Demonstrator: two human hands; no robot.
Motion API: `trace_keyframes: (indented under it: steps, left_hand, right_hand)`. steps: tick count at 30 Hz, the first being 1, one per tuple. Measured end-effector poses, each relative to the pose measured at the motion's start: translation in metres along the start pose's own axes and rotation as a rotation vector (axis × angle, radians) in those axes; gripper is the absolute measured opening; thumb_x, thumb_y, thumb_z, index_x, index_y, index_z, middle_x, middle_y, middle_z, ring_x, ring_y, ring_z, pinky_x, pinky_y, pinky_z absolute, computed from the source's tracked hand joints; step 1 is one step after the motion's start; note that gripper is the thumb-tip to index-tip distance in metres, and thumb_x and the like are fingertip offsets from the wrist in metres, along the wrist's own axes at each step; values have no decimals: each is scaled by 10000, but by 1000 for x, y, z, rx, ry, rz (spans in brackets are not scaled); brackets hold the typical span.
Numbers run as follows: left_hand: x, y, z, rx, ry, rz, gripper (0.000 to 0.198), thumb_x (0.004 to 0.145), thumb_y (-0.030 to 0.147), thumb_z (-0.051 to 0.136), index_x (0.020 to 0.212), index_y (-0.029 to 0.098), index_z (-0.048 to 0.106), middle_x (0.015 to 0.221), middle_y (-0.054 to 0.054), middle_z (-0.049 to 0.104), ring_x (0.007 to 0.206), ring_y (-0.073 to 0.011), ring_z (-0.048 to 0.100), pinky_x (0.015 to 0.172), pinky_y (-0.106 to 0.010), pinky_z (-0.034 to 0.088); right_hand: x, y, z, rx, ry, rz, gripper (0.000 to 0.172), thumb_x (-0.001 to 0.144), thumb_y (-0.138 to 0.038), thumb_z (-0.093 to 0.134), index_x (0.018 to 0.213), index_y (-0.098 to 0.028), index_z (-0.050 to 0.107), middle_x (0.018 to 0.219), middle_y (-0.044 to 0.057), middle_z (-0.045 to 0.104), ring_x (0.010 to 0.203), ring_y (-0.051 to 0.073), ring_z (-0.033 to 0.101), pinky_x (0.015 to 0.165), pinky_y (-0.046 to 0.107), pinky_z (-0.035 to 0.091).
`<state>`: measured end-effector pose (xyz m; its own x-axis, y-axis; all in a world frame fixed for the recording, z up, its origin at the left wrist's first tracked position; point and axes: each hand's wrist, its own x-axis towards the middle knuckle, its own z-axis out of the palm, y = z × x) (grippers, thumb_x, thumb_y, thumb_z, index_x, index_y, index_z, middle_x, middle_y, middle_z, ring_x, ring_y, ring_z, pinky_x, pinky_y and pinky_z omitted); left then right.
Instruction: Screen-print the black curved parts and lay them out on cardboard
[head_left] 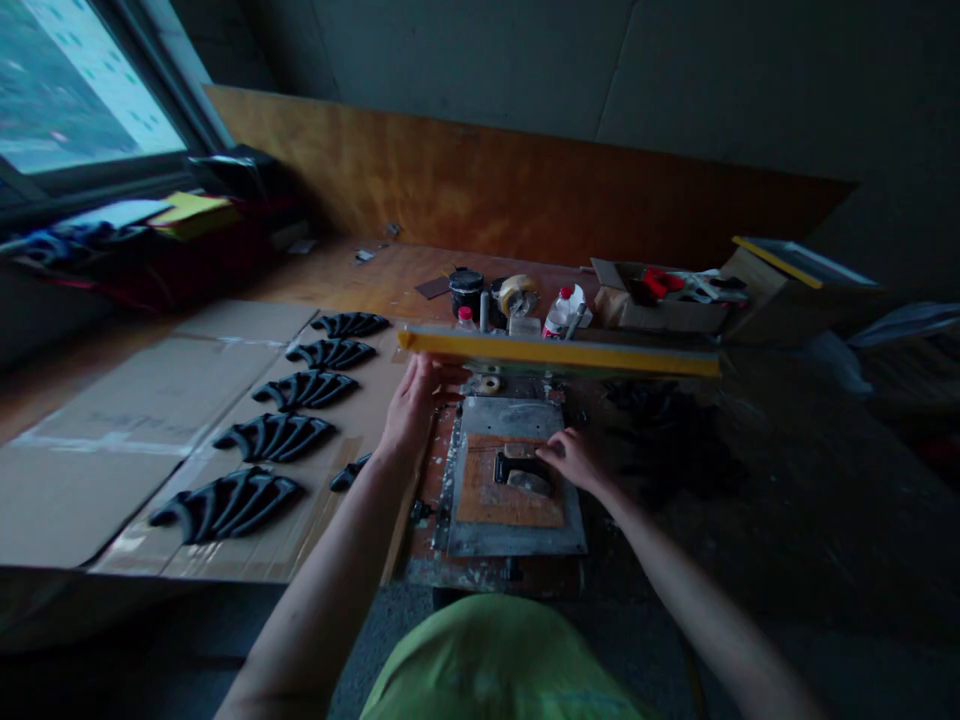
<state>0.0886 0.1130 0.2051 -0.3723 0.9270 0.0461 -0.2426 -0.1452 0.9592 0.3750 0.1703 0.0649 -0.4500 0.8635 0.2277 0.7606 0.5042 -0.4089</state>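
Observation:
My left hand (pixel 415 400) is raised just under the left end of a yellow-edged frame (pixel 562 352), its fingers stretched to the right. Whether it touches the frame is unclear. My right hand (pixel 579 458) pinches the right end of a small black part (pixel 517 464) with its fingertips. That part lies on a brown wooden block (pixel 480 500), among pale rounded pads. Beneath the block is a grey metal plate (pixel 517 541), on a paint-spotted base. The frame is lifted above the far end of the plate.
Several black ribbed, fan-shaped pieces (pixel 232 507) lie in a row on flattened cardboard (pixel 97 440) to the left. More dark pieces (pixel 667 430) are heaped at right. Behind the frame stand a black tub (pixel 466 292), a tape roll (pixel 518 297), a red-capped bottle (pixel 557 316) and an open box (pixel 667 314).

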Motion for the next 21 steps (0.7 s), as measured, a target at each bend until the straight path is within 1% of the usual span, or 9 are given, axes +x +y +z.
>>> trace_keyframes:
  steps: [3, 5, 7, 9, 11, 13, 16, 18, 21]
  left_hand:
    - [3, -3, 7, -13, 63, 22, 545, 846, 658, 465, 1107, 185, 536, 871, -62, 699, 802, -169, 672, 643, -244, 518]
    - [-17, -22, 7, -4, 97, -46, 581, 828, 674, 479, 1130, 179, 526, 861, -65, 706, 732, -160, 667, 605, -241, 511]
    - [-51, -51, 7, 50, -1, -301, 653, 769, 718, 522, 1078, 144, 562, 823, -97, 711, 655, -178, 658, 549, -258, 503]
    - [-89, -82, 8, 115, -225, -684, 721, 681, 752, 593, 1042, 129, 603, 883, -158, 720, 720, -245, 685, 532, -299, 517]
    - [-117, -105, 9, 55, -241, -783, 674, 701, 753, 569, 986, 144, 618, 944, -161, 718, 850, -269, 692, 612, -323, 545]
    - [-128, -116, 4, 2, -148, -767, 602, 740, 721, 552, 935, 154, 608, 940, -138, 716, 869, -251, 694, 646, -314, 547]
    - [-117, -119, -28, 121, 29, -688, 495, 769, 639, 576, 919, 167, 568, 894, -100, 714, 731, -208, 700, 587, -279, 532]
    - [-105, -119, -69, 284, 175, -612, 418, 818, 591, 531, 901, 181, 534, 839, -75, 711, 670, -197, 695, 568, -272, 528]
    - [-99, -124, -141, 578, 394, -598, 376, 886, 543, 393, 882, 186, 509, 725, -63, 697, 616, -209, 691, 558, -287, 530]
  right_hand:
    - [-16, -28, 29, -151, -144, -50, 278, 806, -419, 711, 831, -150, 645, 944, 100, 664, 930, 211, 610, 820, 310, 477]
    - [-19, -43, 35, -200, -191, 11, 220, 878, -366, 634, 858, -148, 619, 938, 117, 658, 952, 234, 602, 825, 331, 463]
    - [-23, -60, 35, -184, -193, 117, 200, 935, -342, 543, 901, -152, 594, 895, 115, 658, 893, 232, 612, 776, 326, 463]
    - [-31, -80, 35, -134, -145, 168, 192, 950, -341, 509, 920, -164, 577, 878, 111, 656, 859, 233, 614, 745, 328, 467]
    - [-40, -99, 38, -59, -104, 55, 137, 937, -311, 533, 912, -182, 573, 908, 104, 653, 903, 237, 605, 784, 339, 475]
    - [-45, -106, 38, 49, -109, -144, 71, 908, -269, 581, 918, -199, 583, 936, 79, 653, 959, 228, 593, 843, 341, 474]
    - [-41, -68, 26, 121, -125, -197, 157, 884, -194, 601, 1039, -218, 603, 1027, 54, 646, 1014, 203, 588, 895, 327, 470]
    - [-35, -15, 11, 5, -153, -29, 291, 877, -92, 540, 1136, -211, 598, 1121, 74, 623, 1039, 192, 591, 901, 312, 468]
    - [-36, 75, -8, -382, -306, 281, 406, 851, -7, 422, 1178, -153, 615, 1174, 151, 602, 1063, 238, 597, 870, 344, 472]
